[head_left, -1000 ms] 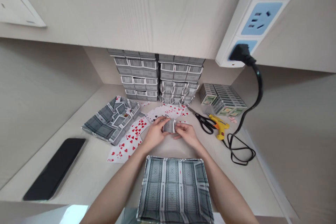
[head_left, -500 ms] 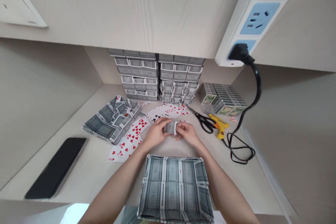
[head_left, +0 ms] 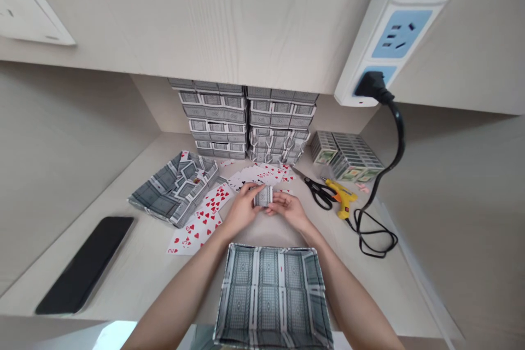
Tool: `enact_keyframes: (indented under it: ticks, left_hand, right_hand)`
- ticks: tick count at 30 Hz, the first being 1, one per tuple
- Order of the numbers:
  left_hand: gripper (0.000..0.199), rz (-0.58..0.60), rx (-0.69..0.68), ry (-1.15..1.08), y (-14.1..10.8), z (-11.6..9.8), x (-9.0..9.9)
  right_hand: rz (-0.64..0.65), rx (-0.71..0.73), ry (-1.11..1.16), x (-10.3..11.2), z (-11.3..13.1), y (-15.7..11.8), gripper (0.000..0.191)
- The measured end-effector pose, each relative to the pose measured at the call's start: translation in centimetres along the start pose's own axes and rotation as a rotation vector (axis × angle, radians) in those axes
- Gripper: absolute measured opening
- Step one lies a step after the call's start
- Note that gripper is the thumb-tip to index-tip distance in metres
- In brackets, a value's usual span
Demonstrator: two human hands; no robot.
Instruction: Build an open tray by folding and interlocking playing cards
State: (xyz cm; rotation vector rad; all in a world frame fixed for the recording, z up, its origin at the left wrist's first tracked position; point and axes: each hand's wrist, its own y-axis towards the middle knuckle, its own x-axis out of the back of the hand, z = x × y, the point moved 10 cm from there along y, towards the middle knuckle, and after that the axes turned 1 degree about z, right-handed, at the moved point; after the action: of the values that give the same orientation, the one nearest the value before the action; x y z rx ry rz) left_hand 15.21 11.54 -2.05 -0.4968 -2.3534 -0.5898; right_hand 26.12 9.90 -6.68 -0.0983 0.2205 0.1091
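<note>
Pinched between the thumb and fingers of my left hand [head_left: 241, 208] is a playing card [head_left: 263, 196], its grey patterned back facing me. My right hand [head_left: 288, 209] has its bent fingertips at the card's right lower edge, thumb and fingers closed there. A box made of playing cards [head_left: 268, 279] sits between my forearms at the front edge. Behind my hands lie fanned playing cards [head_left: 262, 173], and more red-suited cards [head_left: 197, 225] overlap to the left.
A second card box [head_left: 156, 191] holds small folded pieces at left, near a black phone [head_left: 86, 262]. Stacked card boxes [head_left: 219, 106] stand at the back. Scissors [head_left: 318, 191], a yellow glue gun [head_left: 342, 195] with a looped cord, and boxed decks [head_left: 353, 156] lie right. A power strip [head_left: 397, 33] hangs above.
The card in my hands, curved before, now looks flatter and has shifted slightly left. My right fingers have moved a little to its lower right edge.
</note>
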Motion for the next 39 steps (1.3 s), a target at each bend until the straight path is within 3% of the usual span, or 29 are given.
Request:
enact_keyframes:
  ticks: [9, 14, 18, 22, 26, 28, 30, 34, 36, 39]
  left_hand:
    - [0.059, 0.101, 0.037, -0.102, 0.0, 0.6, -1.3]
    - [0.057, 0.049, 0.056, -0.271, 0.3, 0.2, -0.7]
    - [0.051, -0.023, 0.229, -0.544, 0.2, 2.0, -0.9]
    - [0.03, 0.071, 0.319, -0.601, -0.1, 2.6, -2.5]
    - [0.037, 0.129, 0.341, -0.64, -0.4, 1.9, -3.0]
    - [0.041, 0.087, 0.307, -0.508, -0.3, 1.7, -1.9]
    - [0.042, -0.011, 0.234, -0.223, 0.0, 1.5, 0.5]
    - [0.03, -0.208, 0.105, 0.219, 0.2, 0.9, 4.5]
    - [0.03, -0.248, 0.094, 0.291, 0.2, 1.3, 5.1]
    - [0.06, -0.251, 0.12, 0.341, 0.0, 2.1, 4.7]
  right_hand:
    - [-0.006, 0.034, -0.072, 0.6, -0.2, 0.0, 0.021]
    - [0.011, 0.017, -0.064, 0.4, 0.4, 0.0, 0.024]
    - [0.033, -0.009, -0.078, 0.0, 0.5, -0.1, 0.031]
    - [0.095, 0.003, -0.099, -0.8, 0.8, -0.5, 0.033]
    - [0.177, 0.022, -0.096, -1.6, 1.0, -0.7, 0.026]
    - [0.174, 0.015, -0.102, -1.7, 0.9, -0.7, 0.027]
    - [0.14, 0.008, -0.104, -1.4, 0.8, -0.7, 0.031]
    - [0.099, 0.029, -0.11, -1.1, 1.0, -0.8, 0.049]
    - [0.096, 0.04, -0.166, -1.1, 1.1, -0.9, 0.048]
    - [0.076, 0.04, -0.315, -1.0, 0.8, -1.0, 0.038]
